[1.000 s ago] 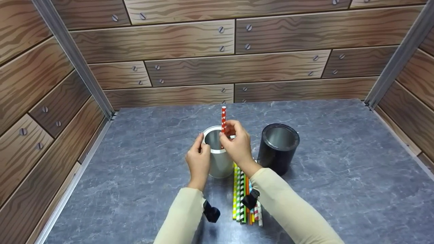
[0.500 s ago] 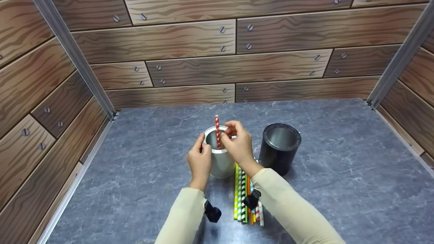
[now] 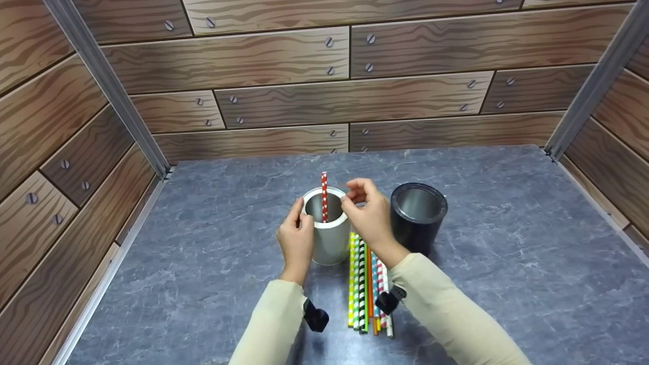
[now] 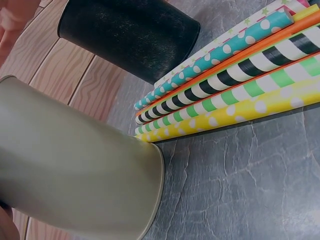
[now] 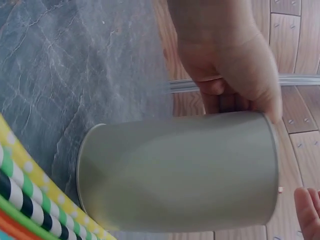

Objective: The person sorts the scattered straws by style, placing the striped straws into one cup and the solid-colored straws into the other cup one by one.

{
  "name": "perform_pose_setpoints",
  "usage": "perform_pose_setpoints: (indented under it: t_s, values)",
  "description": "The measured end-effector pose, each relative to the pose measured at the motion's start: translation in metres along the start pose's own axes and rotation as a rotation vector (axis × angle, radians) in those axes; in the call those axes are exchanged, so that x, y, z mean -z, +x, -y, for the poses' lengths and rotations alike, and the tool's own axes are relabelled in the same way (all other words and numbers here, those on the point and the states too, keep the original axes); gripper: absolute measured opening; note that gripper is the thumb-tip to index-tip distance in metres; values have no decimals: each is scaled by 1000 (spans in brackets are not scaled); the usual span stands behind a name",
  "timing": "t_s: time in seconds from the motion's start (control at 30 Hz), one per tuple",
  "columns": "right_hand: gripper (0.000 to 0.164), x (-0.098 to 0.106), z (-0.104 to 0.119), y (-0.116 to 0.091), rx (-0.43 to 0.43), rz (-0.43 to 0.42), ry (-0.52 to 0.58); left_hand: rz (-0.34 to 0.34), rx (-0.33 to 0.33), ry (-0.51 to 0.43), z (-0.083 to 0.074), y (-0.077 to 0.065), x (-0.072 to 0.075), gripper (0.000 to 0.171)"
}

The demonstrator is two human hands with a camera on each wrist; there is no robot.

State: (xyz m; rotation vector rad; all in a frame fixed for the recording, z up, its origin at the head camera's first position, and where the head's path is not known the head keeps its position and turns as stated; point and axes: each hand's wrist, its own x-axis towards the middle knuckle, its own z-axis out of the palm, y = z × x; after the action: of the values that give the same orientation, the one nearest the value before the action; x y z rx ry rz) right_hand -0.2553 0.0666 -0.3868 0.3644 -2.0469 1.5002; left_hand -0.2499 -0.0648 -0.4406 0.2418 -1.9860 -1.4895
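A red paper straw (image 3: 324, 195) with white spots stands in the light grey can (image 3: 332, 246), its upper end above the rim. My left hand (image 3: 295, 239) holds the can at its left side near the rim; the right wrist view shows this hand's thumb (image 5: 272, 102) at the rim edge. Just right of the rim, my right hand (image 3: 371, 217) has loosely bent fingers and nothing between them. Several patterned paper straws (image 3: 361, 289) lie side by side in front of the can, partly under the right wrist.
A black can (image 3: 417, 223) stands upright to the right, just beyond my right hand. The grey marbled tabletop (image 3: 218, 243) meets wood-patterned panels (image 3: 284, 106) at the back and sides.
The red straw has gone down into the grey can and leans left of where it was. My right hand has let go of it and drawn away to the right. The left hand stays put.
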Motion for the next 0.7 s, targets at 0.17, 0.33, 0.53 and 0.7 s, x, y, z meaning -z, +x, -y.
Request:
perform_pose_setpoints:
  t_s: [0.17,0.33,0.53,0.7]
  values:
    - [19,14,1,-5,-11,18,-12,-5,-8,-2,1,0,0,39]
    - [20,24,-2,-12,-48,42,-11,-8,-19,-8,2,0,-1,39]
    - [20,35,-9,-22,-107,51,-57,-10,-20,-19,2,0,-2,39]
    - [19,43,-17,-33,-118,53,-103,-4,-12,-19,1,-1,-1,39]
